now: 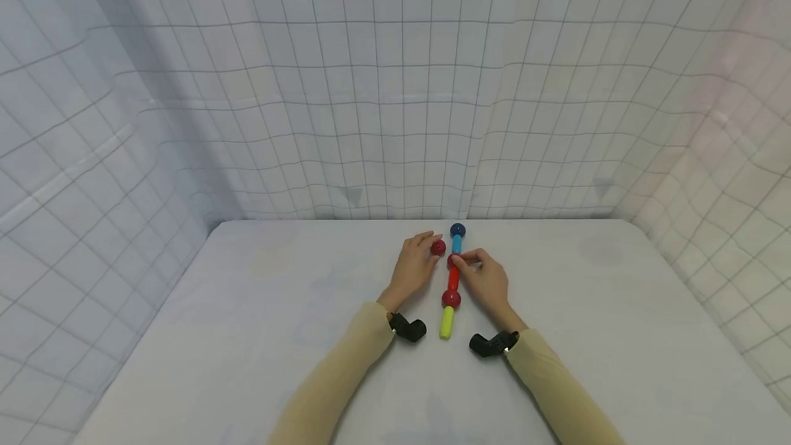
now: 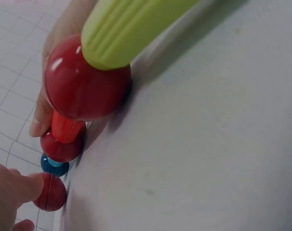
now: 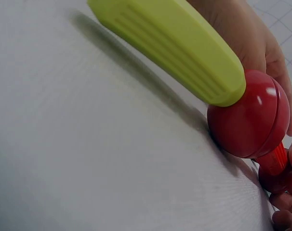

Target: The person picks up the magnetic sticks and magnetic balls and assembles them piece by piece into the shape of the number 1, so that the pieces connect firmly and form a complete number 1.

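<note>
A straight chain of rods and balls lies on the table, running away from me. From far to near it has a dark blue ball (image 1: 458, 230), a light blue rod (image 1: 456, 244), a red ball (image 2: 62, 146), a red rod (image 1: 454, 278), a larger-looking red ball (image 1: 451, 299) and a yellow-green rod (image 1: 447, 323). My right hand (image 1: 489, 283) pinches the chain at its middle red ball. Left of the chain, my left hand (image 1: 413, 268) holds a separate red ball (image 1: 438, 247) between thumb and fingers, close to the tabletop.
The white table (image 1: 259, 335) ends at a straight far edge behind the dark blue ball. Beyond it hangs a white curtain (image 1: 420, 88) with a dark grid, which also closes off both sides. A black wrist device (image 1: 494, 344) sits on each wrist.
</note>
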`<state>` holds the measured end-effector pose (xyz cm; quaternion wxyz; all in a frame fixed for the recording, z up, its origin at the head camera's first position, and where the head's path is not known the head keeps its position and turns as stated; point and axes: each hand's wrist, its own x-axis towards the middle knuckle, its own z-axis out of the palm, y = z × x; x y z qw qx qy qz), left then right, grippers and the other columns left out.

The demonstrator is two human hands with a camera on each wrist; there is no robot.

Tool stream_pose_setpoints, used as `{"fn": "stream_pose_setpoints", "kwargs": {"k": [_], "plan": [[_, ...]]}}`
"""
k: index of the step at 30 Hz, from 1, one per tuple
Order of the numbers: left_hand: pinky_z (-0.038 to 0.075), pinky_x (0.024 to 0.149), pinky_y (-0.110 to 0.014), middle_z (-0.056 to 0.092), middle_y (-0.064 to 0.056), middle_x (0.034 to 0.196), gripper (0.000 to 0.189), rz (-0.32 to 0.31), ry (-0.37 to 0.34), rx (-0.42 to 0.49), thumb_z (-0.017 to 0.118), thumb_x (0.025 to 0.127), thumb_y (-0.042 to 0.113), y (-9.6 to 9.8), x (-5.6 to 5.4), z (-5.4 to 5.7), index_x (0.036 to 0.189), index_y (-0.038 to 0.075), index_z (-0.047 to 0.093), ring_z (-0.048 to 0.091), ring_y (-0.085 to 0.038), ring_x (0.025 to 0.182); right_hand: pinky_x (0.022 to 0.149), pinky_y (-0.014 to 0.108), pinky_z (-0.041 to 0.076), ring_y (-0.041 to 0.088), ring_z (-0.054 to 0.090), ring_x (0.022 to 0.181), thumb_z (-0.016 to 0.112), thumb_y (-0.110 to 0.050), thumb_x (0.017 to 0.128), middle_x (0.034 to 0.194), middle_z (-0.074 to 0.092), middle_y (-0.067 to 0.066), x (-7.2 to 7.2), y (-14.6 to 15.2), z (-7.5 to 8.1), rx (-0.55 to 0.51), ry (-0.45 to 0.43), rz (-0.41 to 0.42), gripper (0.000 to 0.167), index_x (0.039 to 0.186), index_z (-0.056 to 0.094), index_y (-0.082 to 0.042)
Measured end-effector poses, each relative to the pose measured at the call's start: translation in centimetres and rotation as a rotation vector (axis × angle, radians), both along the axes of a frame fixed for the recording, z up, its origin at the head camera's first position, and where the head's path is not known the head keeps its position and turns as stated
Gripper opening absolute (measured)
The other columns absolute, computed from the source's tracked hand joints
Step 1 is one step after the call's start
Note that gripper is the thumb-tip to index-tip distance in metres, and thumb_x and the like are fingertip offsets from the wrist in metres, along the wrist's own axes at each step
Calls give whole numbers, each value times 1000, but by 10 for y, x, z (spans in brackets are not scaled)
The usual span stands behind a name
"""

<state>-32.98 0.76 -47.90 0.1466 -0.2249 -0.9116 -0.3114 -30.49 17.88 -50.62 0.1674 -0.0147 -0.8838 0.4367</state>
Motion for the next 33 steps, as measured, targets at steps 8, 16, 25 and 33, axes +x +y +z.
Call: {"fn": "stream_pose_setpoints", "kwargs": {"k": [8, 16, 25, 33], "plan": [[37, 98, -46, 45, -13, 140, 43, -69, 0, -88, 62, 91, 4, 0, -1, -7, 132, 11, 56, 45, -34, 121, 55, 31, 33, 18, 46, 58, 67, -47, 86, 93, 68, 5, 2, -5, -2, -10, -13, -3, 37, 100, 68, -13], [38, 100, -39, 52, -15, 129, 33, -44, -102, -8, 61, 92, 4, 0, -5, -3, 125, 8, 60, 49, -31, 115, 57, 32, 35, 19, 47, 60, 67, -46, 86, 91, 68, 5, 0, -4, -1, -10, 12, 9, 36, 99, 68, -12], [44, 93, -36, 60, -12, 115, 26, -3, -116, 40, 65, 90, 6, -7, 0, -3, 116, 6, 64, 54, -27, 105, 58, 31, 36, 18, 49, 63, 66, -48, 86, 90, 68, 3, 0, -3, -2, 0, 8, 11, 37, 99, 67, -13], [46, 87, -36, 62, -9, 112, 24, 45, -112, 34, 69, 87, 9, -15, 10, 2, 111, 9, 68, 53, -25, 100, 59, 32, 38, 18, 51, 66, 66, -48, 86, 91, 67, 2, -1, 1, -2, 6, 22, 4, 36, 98, 68, -14]]}}
